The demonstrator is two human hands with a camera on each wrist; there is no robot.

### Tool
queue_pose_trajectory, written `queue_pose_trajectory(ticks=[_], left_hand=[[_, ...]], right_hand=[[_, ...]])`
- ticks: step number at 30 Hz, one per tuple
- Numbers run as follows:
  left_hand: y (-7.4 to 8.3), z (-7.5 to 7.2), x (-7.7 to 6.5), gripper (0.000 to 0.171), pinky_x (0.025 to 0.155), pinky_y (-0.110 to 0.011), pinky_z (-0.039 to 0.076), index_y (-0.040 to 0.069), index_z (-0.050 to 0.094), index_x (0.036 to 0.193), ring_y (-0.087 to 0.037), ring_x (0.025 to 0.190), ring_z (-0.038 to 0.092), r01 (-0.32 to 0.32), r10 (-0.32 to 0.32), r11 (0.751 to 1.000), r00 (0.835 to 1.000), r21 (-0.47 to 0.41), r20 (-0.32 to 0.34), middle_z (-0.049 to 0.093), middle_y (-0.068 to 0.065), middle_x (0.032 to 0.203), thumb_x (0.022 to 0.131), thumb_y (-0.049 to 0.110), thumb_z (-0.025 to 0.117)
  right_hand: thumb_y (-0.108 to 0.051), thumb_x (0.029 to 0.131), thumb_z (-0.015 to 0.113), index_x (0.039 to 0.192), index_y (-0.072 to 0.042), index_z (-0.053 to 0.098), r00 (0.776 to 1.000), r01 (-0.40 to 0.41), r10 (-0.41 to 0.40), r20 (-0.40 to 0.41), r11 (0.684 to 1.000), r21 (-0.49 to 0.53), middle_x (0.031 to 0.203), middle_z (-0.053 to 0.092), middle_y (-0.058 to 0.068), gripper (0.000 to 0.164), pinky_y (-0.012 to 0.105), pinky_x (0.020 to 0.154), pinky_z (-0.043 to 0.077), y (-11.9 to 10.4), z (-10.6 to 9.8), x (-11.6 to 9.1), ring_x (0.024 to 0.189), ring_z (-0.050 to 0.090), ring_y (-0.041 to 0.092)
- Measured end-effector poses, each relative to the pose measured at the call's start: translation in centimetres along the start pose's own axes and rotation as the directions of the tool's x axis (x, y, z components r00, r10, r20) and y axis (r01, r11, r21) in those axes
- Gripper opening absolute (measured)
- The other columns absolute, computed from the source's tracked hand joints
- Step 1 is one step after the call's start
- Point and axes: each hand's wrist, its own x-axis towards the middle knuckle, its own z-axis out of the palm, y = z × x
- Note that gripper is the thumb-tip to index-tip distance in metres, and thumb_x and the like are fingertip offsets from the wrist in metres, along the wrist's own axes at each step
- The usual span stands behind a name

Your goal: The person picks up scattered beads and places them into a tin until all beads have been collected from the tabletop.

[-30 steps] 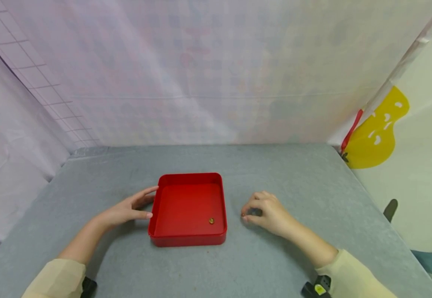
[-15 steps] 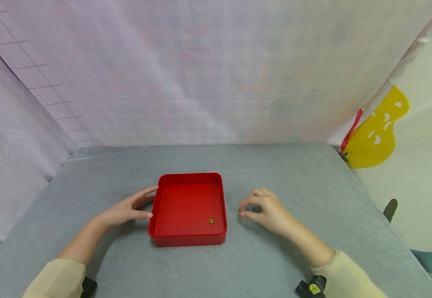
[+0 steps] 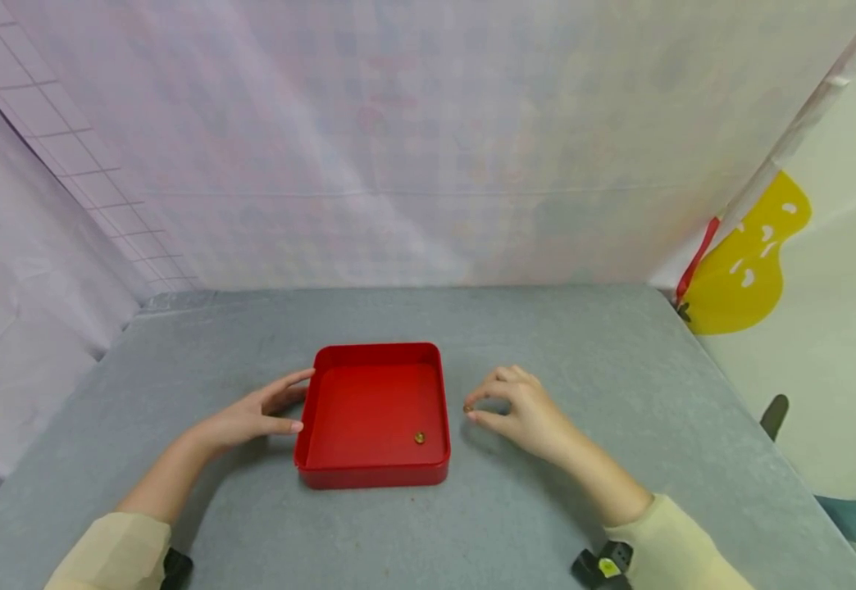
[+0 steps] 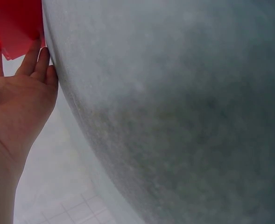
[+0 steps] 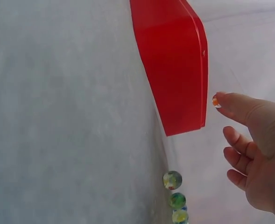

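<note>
A marble [image 5: 216,101] is pinched by the right hand [image 3: 527,415], just right of the red tray [image 3: 372,478]: likely the carrying step. A lift over the tray's side would be needed next. Its left side seems touched by the left hand's [image 3: 254,412] spread fingers.

Head view forward-down, wrist views close, tray [image 3: 369,406] shared

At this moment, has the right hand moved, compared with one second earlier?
Yes. In the head view, the right hand, pinching a small marble, has moved left, towards the red tray, which has stayed in place.
</note>
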Motion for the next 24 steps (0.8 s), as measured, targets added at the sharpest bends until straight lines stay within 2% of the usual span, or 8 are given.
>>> queue_pose_trajectory(ticks=[3, 10, 17, 24], left_hand=[[0.0, 0.0, 0.0, 0.077, 0.100, -0.058, 0.035, 0.015, 0.020, 0.153, -0.040, 0.138, 0.022, 0.004, -0.004, 1.000, 1.000, -0.001, -0.003, 0.025, -0.020, 0.153, 0.091, 0.016, 0.065], [0.0, 0.0, 0.1, 0.078, 0.099, -0.057, 0.036, 0.015, 0.020, 0.153, -0.041, 0.138, 0.022, 0.006, -0.006, 1.000, 1.000, -0.004, -0.007, 0.025, -0.020, 0.153, 0.091, 0.017, 0.066], [0.0, 0.0, 0.1, 0.078, 0.099, -0.057, 0.035, 0.014, 0.019, 0.154, -0.041, 0.138, 0.021, 0.001, -0.001, 1.000, 1.000, -0.009, -0.001, 0.024, -0.020, 0.153, 0.091, 0.015, 0.065], [0.0, 0.0, 0.0, 0.077, 0.099, -0.056, 0.036, 0.013, 0.019, 0.154, -0.041, 0.138, 0.022, -0.005, 0.005, 1.000, 1.000, -0.006, 0.002, 0.024, -0.021, 0.153, 0.091, 0.015, 0.065]], right_hand=[[-0.016, 0.080, 0.079, 0.094, -0.023, 0.075, 1.000, -0.005, 0.005, -0.005, 1.000, 0.016, 0.092, 0.062, -0.005, 0.016, 0.040, 0.080, 0.037, -0.3, 0.1, 0.3, 0.089, 0.052, 0.022], [-0.020, 0.080, 0.079, 0.093, -0.025, 0.074, 0.999, -0.002, 0.002, -0.039, 1.000, 0.018, 0.092, 0.061, -0.008, 0.015, 0.038, 0.081, 0.038, -0.7, 0.3, 0.8, 0.091, 0.049, 0.013], [-0.018, 0.079, 0.080, 0.092, -0.024, 0.075, 0.997, 0.023, -0.021, -0.073, 1.000, 0.021, 0.092, 0.060, -0.009, 0.015, 0.037, 0.077, 0.039, -1.1, 0.5, 1.2, 0.089, 0.049, 0.012], [-0.020, 0.080, 0.079, 0.093, -0.023, 0.075, 0.999, -0.024, 0.026, -0.043, 0.999, 0.035, 0.093, 0.059, -0.010, 0.014, 0.036, 0.078, 0.041, -1.6, 0.7, 1.6, 0.091, 0.047, 0.011]])
